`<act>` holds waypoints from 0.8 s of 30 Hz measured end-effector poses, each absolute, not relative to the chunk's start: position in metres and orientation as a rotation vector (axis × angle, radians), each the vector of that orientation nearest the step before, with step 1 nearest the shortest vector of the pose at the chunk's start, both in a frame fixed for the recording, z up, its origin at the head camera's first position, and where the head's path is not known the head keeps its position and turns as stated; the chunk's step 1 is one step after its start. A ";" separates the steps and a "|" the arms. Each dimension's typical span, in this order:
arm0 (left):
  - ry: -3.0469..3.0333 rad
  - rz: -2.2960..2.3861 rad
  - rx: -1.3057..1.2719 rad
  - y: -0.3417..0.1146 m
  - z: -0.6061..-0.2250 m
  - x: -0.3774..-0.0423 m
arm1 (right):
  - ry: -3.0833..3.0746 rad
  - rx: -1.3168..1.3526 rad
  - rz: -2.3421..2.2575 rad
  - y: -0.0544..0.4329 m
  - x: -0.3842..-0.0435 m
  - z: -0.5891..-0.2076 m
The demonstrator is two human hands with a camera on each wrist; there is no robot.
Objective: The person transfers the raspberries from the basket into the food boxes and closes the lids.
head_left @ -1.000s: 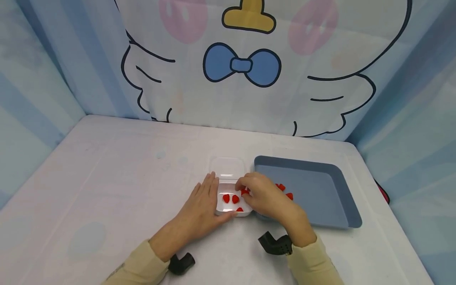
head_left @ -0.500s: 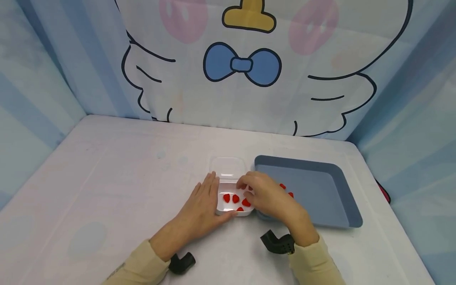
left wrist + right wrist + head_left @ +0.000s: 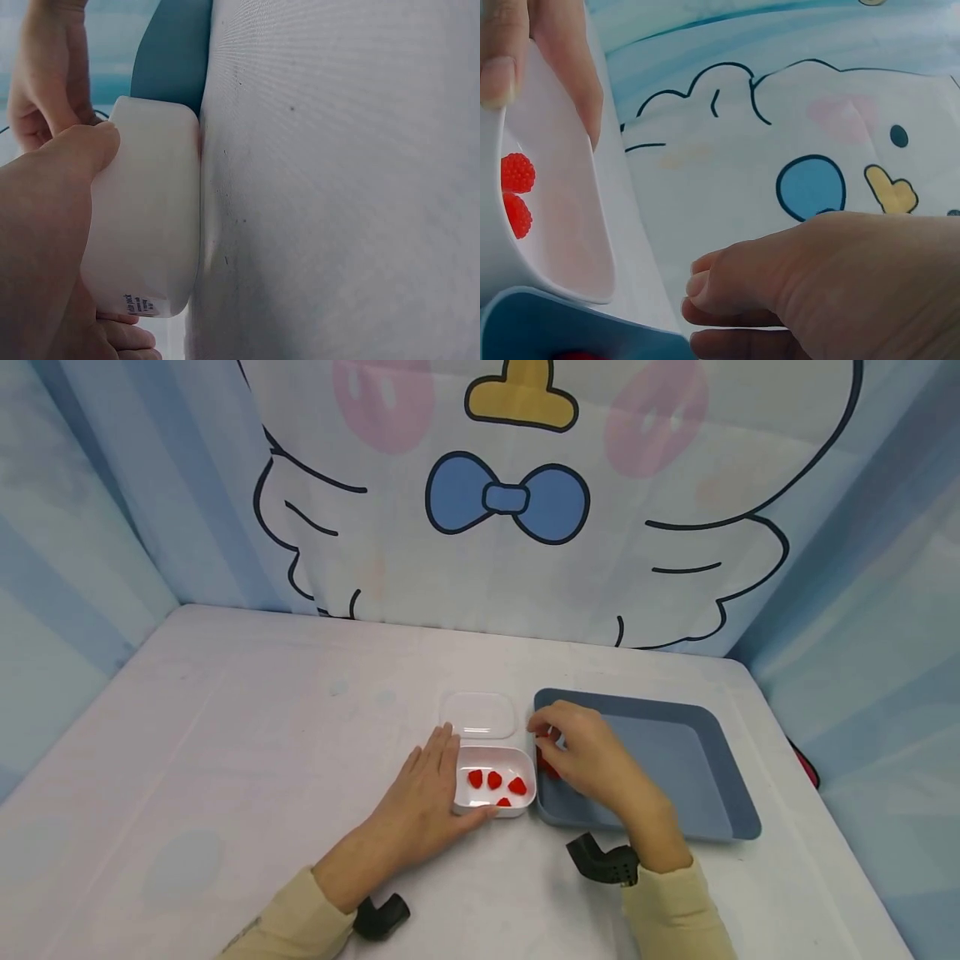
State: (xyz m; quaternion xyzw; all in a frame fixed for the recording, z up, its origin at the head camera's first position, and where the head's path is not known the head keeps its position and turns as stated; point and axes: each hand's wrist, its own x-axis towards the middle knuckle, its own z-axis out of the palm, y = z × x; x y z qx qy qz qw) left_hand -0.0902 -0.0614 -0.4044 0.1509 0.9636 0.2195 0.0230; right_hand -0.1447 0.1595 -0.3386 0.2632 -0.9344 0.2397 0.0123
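A small white plastic box holds several red raspberries on its floor. My left hand rests against the box, fingers straight along its left end and thumb along the front wall. In the left wrist view, that thumb lies at the rim. My right hand is over the left end of the blue-grey tray, just right of the box. Its fingers are bent, with thumb and forefinger apart and nothing seen between them in the right wrist view. More red raspberries lie under these fingers, partly hidden.
Behind the box lies a clear plastic lid. The tray's left edge stands right beside the box. A white cloth covers the table, and a printed curtain hangs at its back edge.
My right hand has moved from over the box to the tray's left end. A raspberry once at its fingertips now lies in the box's right side. The left hand stays put.
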 end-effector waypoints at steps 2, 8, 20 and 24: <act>2.983 0.685 0.468 -0.061 -0.404 -0.090 | -2.920 0.803 0.755 0.161 -0.145 -0.339; 2.996 0.671 0.483 -0.063 -0.404 -0.089 | -2.908 0.742 0.797 0.168 -0.148 -0.339; 2.985 0.664 0.466 -0.063 -0.404 -0.089 | -2.888 0.590 0.760 0.187 -0.152 -0.338; 2.984 0.675 0.470 -0.063 -0.403 -0.089 | -2.949 0.515 0.753 0.196 -0.153 -0.335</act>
